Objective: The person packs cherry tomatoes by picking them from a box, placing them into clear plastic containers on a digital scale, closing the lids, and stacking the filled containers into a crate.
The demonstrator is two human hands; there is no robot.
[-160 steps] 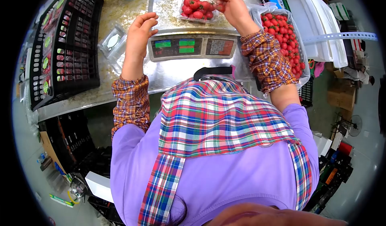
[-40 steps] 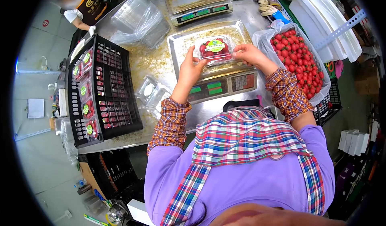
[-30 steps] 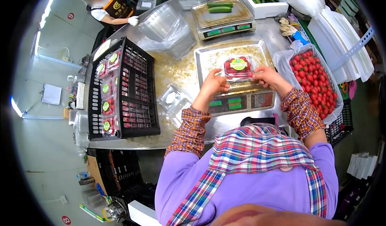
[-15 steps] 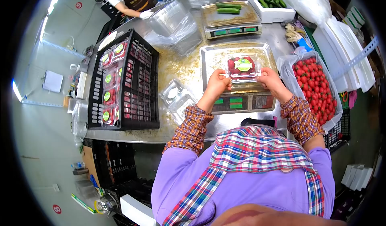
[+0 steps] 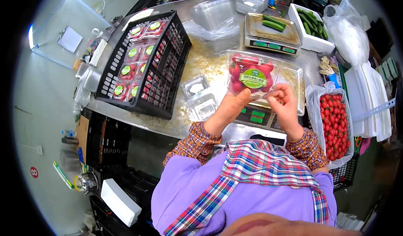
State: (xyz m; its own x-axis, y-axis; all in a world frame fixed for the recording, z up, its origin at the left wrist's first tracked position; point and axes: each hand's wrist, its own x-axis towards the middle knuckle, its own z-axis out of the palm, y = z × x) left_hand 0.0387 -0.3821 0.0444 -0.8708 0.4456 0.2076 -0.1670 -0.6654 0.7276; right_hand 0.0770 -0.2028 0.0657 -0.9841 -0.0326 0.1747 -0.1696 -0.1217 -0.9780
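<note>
A clear plastic clamshell box (image 5: 241,62) with red cherry tomatoes and a green-and-white label is raised above the scale tray, tilted towards me. Its lower left edge rests in my left hand (image 5: 228,110), which is closed with the thumb along the front. My right hand (image 5: 286,106) is at the lower right corner of the box, fingers curled and thumb and forefinger pinched there. Below the box, a scale with a metal tray (image 5: 299,85) and green displays (image 5: 257,116) is partly hidden by my hands.
A black crate (image 5: 168,74) at left holds several labelled boxes. Open empty clamshells (image 5: 200,96) lie beside the scale. Loose cherry tomatoes (image 5: 334,124) fill a lined crate at right. Beyond are stacked boxes (image 5: 214,15), another scale (image 5: 273,43), cucumbers (image 5: 310,22) and two co-workers' gloved hands.
The box has come up off the scale tray, closer to me and tilted. My left hand has shifted beneath its lower edge. The view has turned; a second co-worker shows at the back.
</note>
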